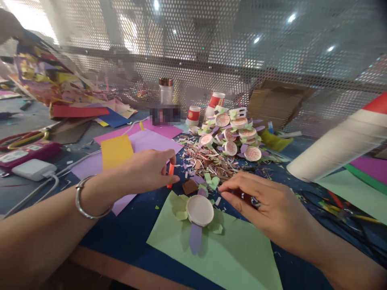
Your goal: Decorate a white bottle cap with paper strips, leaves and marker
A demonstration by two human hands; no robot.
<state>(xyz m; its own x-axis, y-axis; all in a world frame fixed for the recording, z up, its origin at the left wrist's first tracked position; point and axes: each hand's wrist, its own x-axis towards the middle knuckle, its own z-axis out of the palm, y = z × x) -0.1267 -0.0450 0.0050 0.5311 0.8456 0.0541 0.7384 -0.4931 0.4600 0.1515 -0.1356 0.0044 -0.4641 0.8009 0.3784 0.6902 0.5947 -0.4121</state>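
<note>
On a light green paper sheet [242,257] rests a round white paper-cup base [200,210] with purple and green paper tabs around its rim. My left hand [148,169] hovers to its upper left, thumb and fingers curved and apart. An orange strip-like item [170,181] shows behind the left thumb; it appears not to be gripped. To the right, my right hand [263,197] holds its thumb and forefinger close together with a small gap, beside curled light green paper pieces [212,182]. Nothing shows between the right fingertips.
Paper scraps [208,161] lie before a pile of similar cup pieces [229,135]. A tall stack of paper cups [338,141] leans in from the right. Purple paper [154,141], a yellow sheet [117,151], scissors [27,139] and a power strip [33,153] lie left.
</note>
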